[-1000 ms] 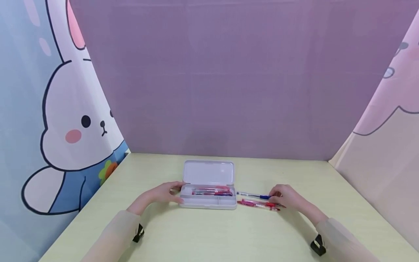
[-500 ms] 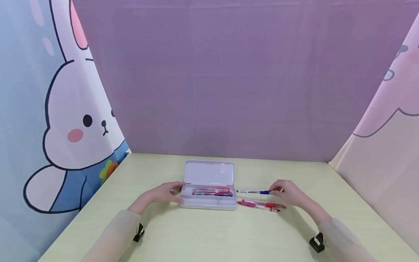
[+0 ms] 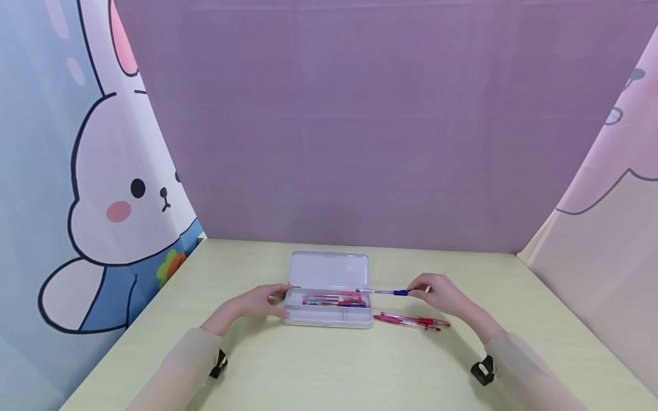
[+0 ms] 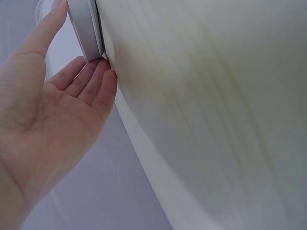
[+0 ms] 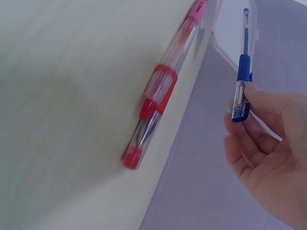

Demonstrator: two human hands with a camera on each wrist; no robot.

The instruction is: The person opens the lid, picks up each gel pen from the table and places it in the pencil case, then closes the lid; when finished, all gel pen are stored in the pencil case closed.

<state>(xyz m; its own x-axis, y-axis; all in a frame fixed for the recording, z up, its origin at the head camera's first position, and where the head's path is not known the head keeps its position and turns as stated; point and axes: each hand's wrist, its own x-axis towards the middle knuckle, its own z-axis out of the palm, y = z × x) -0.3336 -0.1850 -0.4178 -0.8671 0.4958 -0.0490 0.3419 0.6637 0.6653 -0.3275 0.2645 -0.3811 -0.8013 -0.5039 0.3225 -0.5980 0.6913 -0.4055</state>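
- right hand (image 3: 442, 292) pinches the blue pen (image 3: 382, 291) by its cap end, pen's up off the table, tip over the right edge of the pencil case (image 3: 329, 311)
- left hand (image 3: 259, 302) is relaxed, straight fingers (image 4: 91, 84) touching the case's left end
- lid stands open, red pens (image 3: 334, 301) inside
- 2 more red pens (image 3: 411, 321) lie on the table (image 3: 360, 365) just right of the case

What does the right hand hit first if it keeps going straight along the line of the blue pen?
Most likely the open pencil case. The right hand pinches the blue pen, whose tip already reaches the case's right end, over the red pens inside. Its height above them is unclear.
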